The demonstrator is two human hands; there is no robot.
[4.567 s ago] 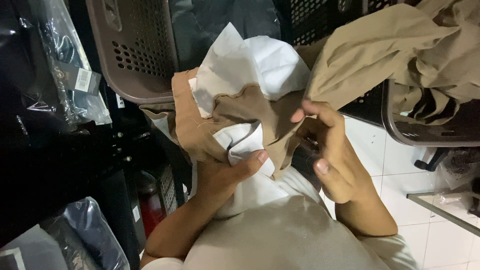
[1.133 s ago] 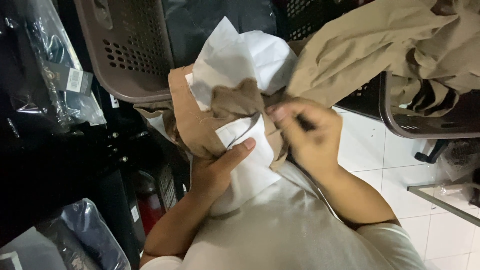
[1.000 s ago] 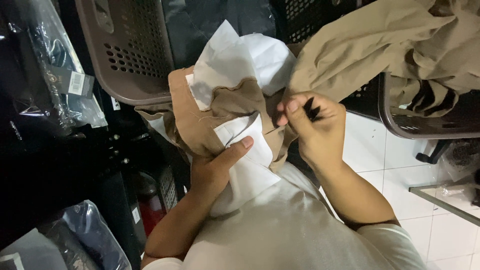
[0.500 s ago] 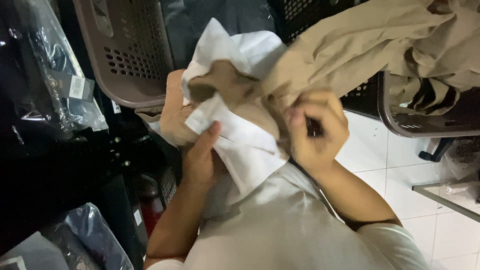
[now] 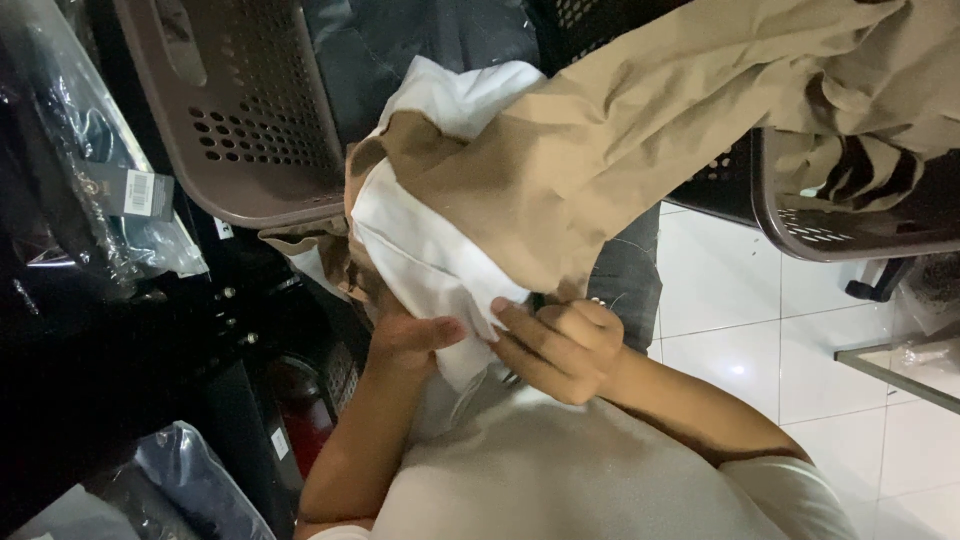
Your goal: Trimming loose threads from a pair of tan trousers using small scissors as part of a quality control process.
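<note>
Under two hands [image 5: 405, 335] [image 5: 560, 345], one tan garment [image 5: 610, 150], one white lining [image 5: 425, 255].

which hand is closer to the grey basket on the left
Left. The left hand holds the white lining just below and right of the grey basket; the right hand is farther right, under the tan garment.

Clear plastic bag [image 5: 90, 180], upper left: holds dark contents and carries a small white rectangular label [image 5: 138, 192] with black bars. Second clear bag [image 5: 190, 480], lower left: holds dark blue fabric.
</note>
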